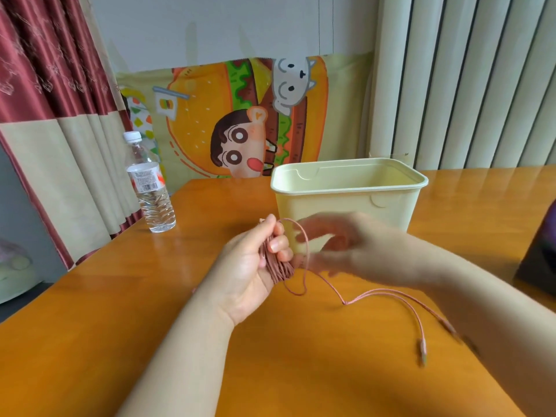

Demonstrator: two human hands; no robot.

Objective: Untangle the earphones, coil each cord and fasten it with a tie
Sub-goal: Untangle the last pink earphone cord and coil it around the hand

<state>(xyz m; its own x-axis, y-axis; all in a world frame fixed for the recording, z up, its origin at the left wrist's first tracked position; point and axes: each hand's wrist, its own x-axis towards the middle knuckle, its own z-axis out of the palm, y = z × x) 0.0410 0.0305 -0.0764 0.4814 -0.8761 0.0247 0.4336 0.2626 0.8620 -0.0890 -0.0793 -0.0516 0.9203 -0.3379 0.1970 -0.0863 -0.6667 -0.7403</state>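
- The table's (120,296) left edge runs on a slant from upper centre down to the left border of the frame, and the curtain (45,115) hangs beyond it.
- A water bottle (152,194) stands upright close to that left edge.
- A pale yellow tub (391,206) sits at upper centre-right, just behind both hands.
- A dark object (538,254) cuts in at the right border.
- Bare wood lies open across the lower left and lower centre of the frame.
- The left hand (249,266), at centre, grips a coil (276,266) of pink earphone cord, with the fingers curled over it and the thumb up.
- The coil's long axis stands nearly upright in the frame. Its bent lower end hangs below the fingers, above the table.
- The loose cord (331,288) arcs up from the coil and droops in a loop. It then trails to the lower right and splits into two branches.
- The earbuds (422,352) lie at lower right and point toward the bottom edge.
- The right hand (346,248) is blurred just right of the arc, and I cannot tell whether it is gripping the cord.
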